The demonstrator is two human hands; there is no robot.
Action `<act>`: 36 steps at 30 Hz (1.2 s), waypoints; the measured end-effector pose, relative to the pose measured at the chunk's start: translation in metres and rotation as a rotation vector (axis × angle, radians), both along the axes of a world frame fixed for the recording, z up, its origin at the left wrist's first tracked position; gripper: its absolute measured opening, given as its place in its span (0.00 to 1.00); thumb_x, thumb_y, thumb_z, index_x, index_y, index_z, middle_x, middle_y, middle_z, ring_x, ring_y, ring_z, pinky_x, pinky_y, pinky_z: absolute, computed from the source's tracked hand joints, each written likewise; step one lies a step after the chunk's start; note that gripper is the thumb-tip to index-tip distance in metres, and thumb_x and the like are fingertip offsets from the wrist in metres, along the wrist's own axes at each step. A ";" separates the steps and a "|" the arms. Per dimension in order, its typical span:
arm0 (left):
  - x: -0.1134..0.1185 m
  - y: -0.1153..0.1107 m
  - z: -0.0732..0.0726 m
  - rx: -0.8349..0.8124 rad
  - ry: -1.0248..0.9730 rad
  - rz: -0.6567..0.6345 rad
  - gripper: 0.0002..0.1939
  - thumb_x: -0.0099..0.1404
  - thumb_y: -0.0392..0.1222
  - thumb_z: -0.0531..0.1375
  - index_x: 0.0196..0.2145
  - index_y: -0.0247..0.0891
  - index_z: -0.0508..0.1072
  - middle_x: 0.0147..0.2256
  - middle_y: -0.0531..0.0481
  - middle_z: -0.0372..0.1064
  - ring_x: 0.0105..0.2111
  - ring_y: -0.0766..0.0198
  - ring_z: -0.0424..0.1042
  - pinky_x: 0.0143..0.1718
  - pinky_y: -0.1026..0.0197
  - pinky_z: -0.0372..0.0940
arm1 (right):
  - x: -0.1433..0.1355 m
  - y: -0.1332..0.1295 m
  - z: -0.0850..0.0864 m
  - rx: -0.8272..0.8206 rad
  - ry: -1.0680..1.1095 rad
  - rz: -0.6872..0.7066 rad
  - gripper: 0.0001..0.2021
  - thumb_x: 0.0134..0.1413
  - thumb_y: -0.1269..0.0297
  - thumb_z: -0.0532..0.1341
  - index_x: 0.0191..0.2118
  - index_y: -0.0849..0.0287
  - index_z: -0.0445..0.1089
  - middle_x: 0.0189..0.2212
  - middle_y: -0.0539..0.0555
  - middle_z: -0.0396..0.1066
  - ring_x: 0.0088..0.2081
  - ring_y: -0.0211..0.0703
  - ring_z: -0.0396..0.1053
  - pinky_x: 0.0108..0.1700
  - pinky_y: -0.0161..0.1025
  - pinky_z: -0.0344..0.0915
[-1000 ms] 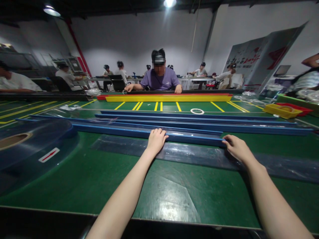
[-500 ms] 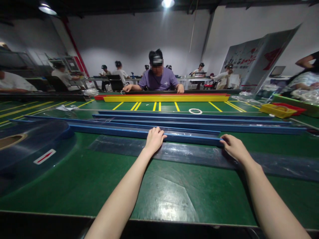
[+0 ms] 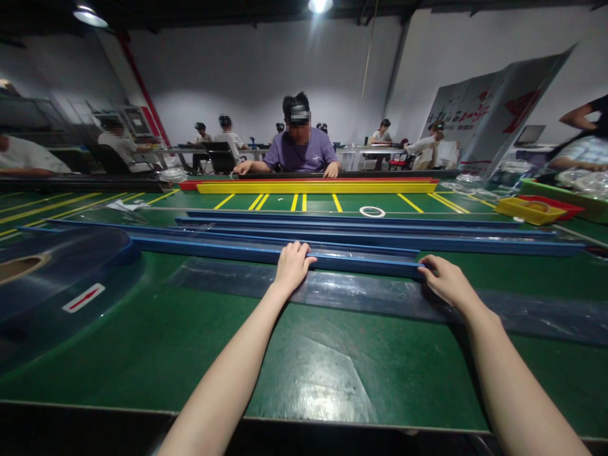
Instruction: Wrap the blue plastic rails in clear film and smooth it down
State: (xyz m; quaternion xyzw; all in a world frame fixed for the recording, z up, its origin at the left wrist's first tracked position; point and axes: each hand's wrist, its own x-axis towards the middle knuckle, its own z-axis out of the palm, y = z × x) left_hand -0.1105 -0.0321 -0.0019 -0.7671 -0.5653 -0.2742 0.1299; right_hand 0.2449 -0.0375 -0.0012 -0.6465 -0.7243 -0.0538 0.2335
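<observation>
A long blue channel strip lies across the green table. My left hand is closed over its near edge, fingers curled into the channel and thumb on the front side. At the strip's right end, my right hand pinches the tip between thumb and fingers. A flat band of clear plastic film runs beneath my wrists, just in front of the strip. To the left sits a large roll of clear film with a cardboard core and a red-arrow label.
More blue channel strips lie behind. Beyond them are a yellow strip, a white ring and a yellow tray. Across the table sits a person in a purple shirt, handling a black strip.
Both of my hands stay in place on the blue channel strip, with barely any shift. Across the table, the co-worker's hand on the right side has moved a little leftward.
</observation>
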 end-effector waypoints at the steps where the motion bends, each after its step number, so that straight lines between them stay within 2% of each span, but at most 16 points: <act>1: 0.000 0.000 0.000 0.002 0.005 0.003 0.10 0.61 0.48 0.53 0.33 0.39 0.65 0.34 0.49 0.62 0.37 0.60 0.60 0.37 0.60 0.56 | 0.000 -0.001 0.000 -0.006 -0.001 0.001 0.11 0.49 0.59 0.48 0.34 0.56 0.64 0.34 0.56 0.69 0.36 0.46 0.66 0.38 0.41 0.61; 6: 0.000 -0.001 0.000 0.005 0.027 0.022 0.10 0.61 0.48 0.52 0.32 0.39 0.65 0.33 0.48 0.63 0.36 0.59 0.60 0.36 0.60 0.55 | -0.001 -0.002 0.003 -0.026 0.004 0.015 0.11 0.49 0.60 0.48 0.35 0.57 0.63 0.36 0.56 0.69 0.38 0.46 0.66 0.39 0.41 0.60; 14: 0.000 -0.001 0.001 -0.006 0.026 0.030 0.09 0.60 0.48 0.54 0.31 0.39 0.65 0.33 0.48 0.63 0.36 0.59 0.61 0.37 0.60 0.56 | -0.004 -0.004 0.005 -0.004 0.016 -0.020 0.08 0.49 0.60 0.50 0.32 0.55 0.63 0.31 0.54 0.69 0.35 0.45 0.66 0.37 0.41 0.61; 21: 0.001 0.000 0.000 0.010 0.019 0.033 0.10 0.60 0.49 0.54 0.31 0.39 0.66 0.33 0.48 0.63 0.37 0.59 0.61 0.37 0.60 0.56 | -0.011 -0.008 0.009 0.066 -0.027 0.019 0.10 0.48 0.60 0.51 0.36 0.56 0.63 0.35 0.56 0.69 0.39 0.47 0.65 0.40 0.42 0.59; 26: 0.001 -0.003 0.004 -0.027 0.004 0.021 0.09 0.60 0.48 0.55 0.31 0.39 0.66 0.33 0.49 0.64 0.36 0.59 0.62 0.36 0.60 0.56 | -0.033 -0.013 0.018 0.182 -0.039 0.075 0.10 0.51 0.60 0.50 0.36 0.57 0.64 0.35 0.55 0.68 0.40 0.46 0.64 0.41 0.42 0.57; 30: 0.000 -0.006 0.005 -0.049 -0.022 0.000 0.08 0.59 0.46 0.55 0.30 0.39 0.66 0.32 0.49 0.64 0.36 0.60 0.62 0.36 0.60 0.55 | -0.056 -0.015 0.024 0.244 -0.022 0.146 0.10 0.54 0.61 0.47 0.33 0.57 0.63 0.32 0.55 0.68 0.37 0.44 0.63 0.40 0.40 0.56; 36: 0.000 -0.005 0.006 -0.063 -0.027 0.013 0.08 0.59 0.46 0.56 0.30 0.39 0.66 0.33 0.50 0.65 0.36 0.61 0.62 0.36 0.60 0.55 | -0.094 -0.005 0.029 0.240 -0.028 0.232 0.12 0.56 0.61 0.46 0.27 0.57 0.62 0.27 0.54 0.66 0.32 0.41 0.62 0.34 0.36 0.53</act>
